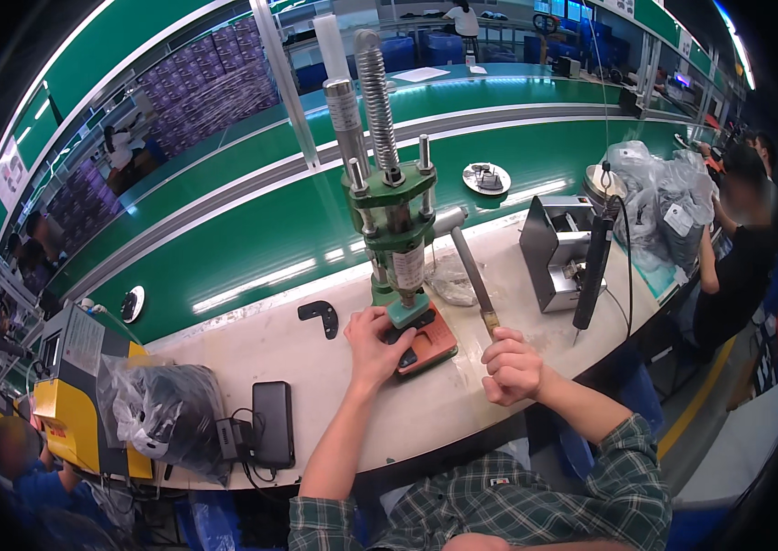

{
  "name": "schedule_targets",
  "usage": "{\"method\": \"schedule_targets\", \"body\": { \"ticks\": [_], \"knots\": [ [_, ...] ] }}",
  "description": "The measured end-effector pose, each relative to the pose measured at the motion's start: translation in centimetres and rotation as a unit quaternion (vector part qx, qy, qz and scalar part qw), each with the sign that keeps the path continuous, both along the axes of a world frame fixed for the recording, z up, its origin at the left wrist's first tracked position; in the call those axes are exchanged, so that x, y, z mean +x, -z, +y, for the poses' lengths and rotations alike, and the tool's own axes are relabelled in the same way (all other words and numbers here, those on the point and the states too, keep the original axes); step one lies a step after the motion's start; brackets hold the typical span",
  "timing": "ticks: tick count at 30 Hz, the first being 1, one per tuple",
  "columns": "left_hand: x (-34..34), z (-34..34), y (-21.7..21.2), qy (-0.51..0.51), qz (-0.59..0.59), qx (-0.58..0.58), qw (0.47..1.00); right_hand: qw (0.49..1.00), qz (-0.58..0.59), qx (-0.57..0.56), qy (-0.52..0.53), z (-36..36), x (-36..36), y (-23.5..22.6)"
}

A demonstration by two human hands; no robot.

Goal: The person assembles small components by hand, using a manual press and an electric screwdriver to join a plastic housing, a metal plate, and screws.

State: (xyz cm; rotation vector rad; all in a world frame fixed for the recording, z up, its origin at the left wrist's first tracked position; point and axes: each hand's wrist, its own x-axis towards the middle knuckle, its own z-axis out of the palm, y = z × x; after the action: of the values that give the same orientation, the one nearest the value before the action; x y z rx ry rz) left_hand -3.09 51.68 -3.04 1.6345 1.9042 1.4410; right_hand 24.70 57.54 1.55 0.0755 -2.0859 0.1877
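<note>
Orange tops the low block (433,345) that sits under the press (395,197), near the middle of the counter (444,404), with a small black part (421,322) lying on it. Above that part comes a teal pad (407,311), at the foot of the press's ram. The left hand (375,349) reaches in from the near edge, thumb and fingers set narrowly about the left side of the black part (whether they pinch it or merely steady it, I cannot tell). The right hand (511,367) is closed round the lower end of the lever (472,266), which slants down from the press's right side.

Left of the press, toward the counter's far edge, lies a black L-shaped piece (319,317). Nearer the near edge stand a flat black box (273,424) with a cable and, beside it, a clear bag (168,413) of dark contents; a yellow-and-grey machine (81,390) takes the left end. Toward the right end are a grey metal stand (554,253), a black screwdriver (596,262) hanging upright just in front of it, and bagged goods (669,202) by the far right corner, where a co-worker (739,248) in black stands close by.
</note>
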Motion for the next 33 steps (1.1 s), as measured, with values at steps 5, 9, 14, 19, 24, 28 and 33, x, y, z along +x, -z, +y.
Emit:
{"method": "schedule_targets", "body": {
  "ticks": [5,9,14,19,24,28,33],
  "knots": [
    [-0.1,0.1,0.1,0.007,-0.01,-0.007,1.0,0.999,-0.027,0.019,0.011,1.0,-0.2,1.8],
    [0.2,0.1,0.1,0.002,-0.005,0.003,1.0,0.993,-0.061,0.098,0.017,3.1,-1.2,3.3],
    [0.3,-0.1,0.4,-0.007,-0.011,0.014,1.0,0.989,-0.101,0.108,0.02,2.2,-0.6,2.1],
    [-0.3,-0.4,0.4,-0.002,0.004,0.011,1.0,0.999,-0.019,-0.014,-0.035,-1.4,2.1,-5.1],
    [0.0,1.0,1.0,0.004,0.017,0.046,0.999,0.982,0.154,-0.099,0.044,0.4,-0.2,-19.8],
    [-0.8,1.6,3.6,0.052,-0.18,0.065,0.98,0.935,0.352,0.017,0.032,7.3,-10.3,-27.3],
    [-4.8,-4.3,-0.6,0.061,0.104,0.122,0.985,0.957,0.26,-0.129,0.002,10.4,-20.5,-31.6]
  ]
}}
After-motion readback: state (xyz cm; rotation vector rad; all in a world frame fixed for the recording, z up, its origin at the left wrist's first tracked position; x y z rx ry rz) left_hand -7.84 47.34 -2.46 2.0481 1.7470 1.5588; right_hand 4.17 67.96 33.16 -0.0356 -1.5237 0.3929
